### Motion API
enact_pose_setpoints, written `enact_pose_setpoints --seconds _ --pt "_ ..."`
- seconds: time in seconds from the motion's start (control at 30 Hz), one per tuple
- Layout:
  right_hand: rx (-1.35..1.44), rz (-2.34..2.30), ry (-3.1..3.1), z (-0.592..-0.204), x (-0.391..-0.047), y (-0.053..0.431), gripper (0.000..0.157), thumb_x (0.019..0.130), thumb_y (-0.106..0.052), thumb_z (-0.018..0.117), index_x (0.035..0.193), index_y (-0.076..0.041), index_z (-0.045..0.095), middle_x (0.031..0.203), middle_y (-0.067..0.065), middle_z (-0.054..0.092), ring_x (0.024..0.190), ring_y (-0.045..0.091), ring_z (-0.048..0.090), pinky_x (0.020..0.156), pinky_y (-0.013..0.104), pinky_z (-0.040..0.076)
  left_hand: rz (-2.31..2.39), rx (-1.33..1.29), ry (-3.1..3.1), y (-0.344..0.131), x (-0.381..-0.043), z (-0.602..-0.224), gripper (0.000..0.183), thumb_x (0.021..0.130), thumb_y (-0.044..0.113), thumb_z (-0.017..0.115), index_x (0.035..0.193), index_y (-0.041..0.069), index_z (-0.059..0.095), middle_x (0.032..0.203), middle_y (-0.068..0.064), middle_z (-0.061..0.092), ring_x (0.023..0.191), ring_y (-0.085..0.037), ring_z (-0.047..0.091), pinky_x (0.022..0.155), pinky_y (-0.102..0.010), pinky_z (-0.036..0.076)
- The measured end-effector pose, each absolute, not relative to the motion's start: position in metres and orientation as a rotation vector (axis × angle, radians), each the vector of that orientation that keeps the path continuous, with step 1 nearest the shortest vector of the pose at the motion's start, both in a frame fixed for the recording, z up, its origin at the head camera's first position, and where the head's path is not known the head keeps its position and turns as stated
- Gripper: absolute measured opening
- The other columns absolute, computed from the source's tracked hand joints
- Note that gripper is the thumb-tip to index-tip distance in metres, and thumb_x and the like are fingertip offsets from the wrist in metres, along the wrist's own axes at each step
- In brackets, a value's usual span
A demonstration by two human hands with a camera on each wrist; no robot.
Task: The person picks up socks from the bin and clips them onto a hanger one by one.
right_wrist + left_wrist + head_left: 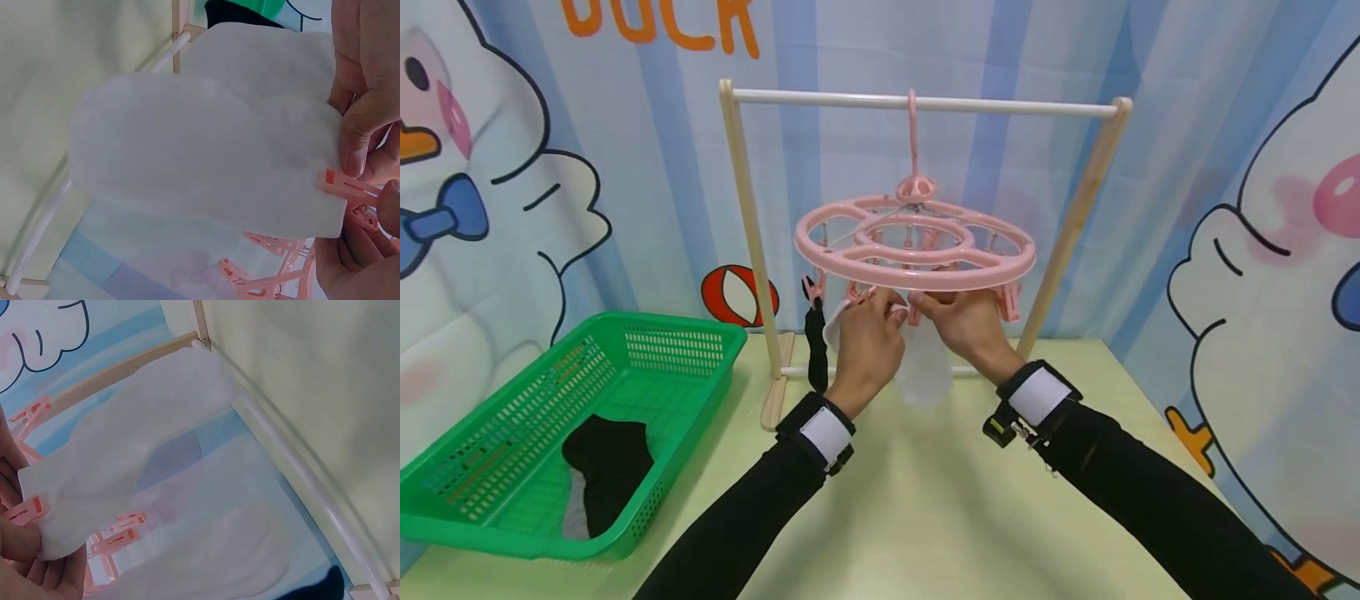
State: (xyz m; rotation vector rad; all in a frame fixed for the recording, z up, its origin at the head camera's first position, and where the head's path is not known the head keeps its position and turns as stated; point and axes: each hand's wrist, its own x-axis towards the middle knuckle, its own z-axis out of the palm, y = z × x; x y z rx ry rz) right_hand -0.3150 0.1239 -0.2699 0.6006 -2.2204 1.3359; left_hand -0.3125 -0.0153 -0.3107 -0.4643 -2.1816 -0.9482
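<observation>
A white sock (pixel 927 367) hangs below the pink round clip hanger (pixel 917 277). My left hand (pixel 871 343) pinches the sock's top edge between thumb and fingers. Beside it, my right hand (pixel 968 327) grips a pink clip (pixel 350 187), its thumb on the clip's end. In the right wrist view the clip's jaws lie over the sock's upper corner. Behind my left hand hangs a second white sock (pixel 212 556), partly covered in the head view. To its left, a black sock (pixel 816 342) dangles from another clip (pixel 814 287).
The hanger hooks over a white rod (pixel 1015 106) on a wooden stand (pixel 751 217). On the left of the table (pixel 865 533) sits a green basket (pixel 700 417) holding a black and grey sock (pixel 610 467). More pink clips (pixel 1009 302) hang round the ring. A printed curtain stands behind.
</observation>
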Motion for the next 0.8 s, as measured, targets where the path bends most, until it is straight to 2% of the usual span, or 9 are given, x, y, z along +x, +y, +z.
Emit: enact_pose_setpoints --seconds 0.13,0.33,0.5,0.63,0.8 --pt "0.589 1.374 -2.230 -0.270 -0.314 0.124 0.037 0.087 -0.013 0.075 0.118 -0.002 0.057 0.094 0.009 0.067 0.079 0.016 0.065 0.064 0.035 0.050 -0.936 -0.489 -2.172 -0.019 -0.311 -0.311 0.004 0.094 0.008 0.064 0.093 0.004 0.064 0.075 -0.003 0.060 0.068 -0.018 0.052 0.065 -0.036 0.045" --pt "0.593 1.370 -2.188 -0.272 -0.317 0.125 0.030 0.086 -0.013 0.076 0.110 -0.002 0.062 0.089 0.009 0.070 0.078 0.014 0.066 0.066 0.034 0.051 -0.802 -0.561 -2.199 -0.027 -0.302 -0.313 0.017 0.096 0.008 0.062 0.109 -0.001 0.066 0.071 -0.004 0.062 0.061 -0.016 0.055 0.069 -0.040 0.050" --pt "0.609 1.368 -2.174 -0.273 -0.319 0.126 0.030 0.086 -0.013 0.076 0.109 -0.001 0.063 0.090 0.009 0.071 0.079 0.012 0.068 0.067 0.035 0.054 -0.744 -0.641 -2.193 -0.033 -0.289 -0.316 0.020 0.093 0.005 0.065 0.111 -0.005 0.065 0.073 -0.005 0.064 0.062 -0.013 0.057 0.061 -0.035 0.049" --pt "0.612 1.386 -2.186 -0.273 -0.317 0.126 0.026 0.086 -0.014 0.076 0.106 -0.002 0.064 0.088 0.009 0.072 0.078 0.011 0.068 0.067 0.034 0.053 -0.766 -0.708 -2.168 -0.036 -0.278 -0.318 0.018 0.093 0.002 0.064 0.110 -0.005 0.065 0.077 -0.005 0.066 0.066 -0.013 0.059 0.066 -0.034 0.052" --pt "0.630 1.392 -2.169 -0.273 -0.317 0.126 0.028 0.085 -0.012 0.076 0.108 -0.001 0.064 0.091 0.010 0.072 0.081 0.011 0.068 0.070 0.034 0.057 -0.796 -0.728 -2.201 -0.037 -0.265 -0.319 0.021 0.094 0.002 0.062 0.114 -0.003 0.063 0.079 -0.003 0.064 0.066 -0.011 0.055 0.062 -0.028 0.053"
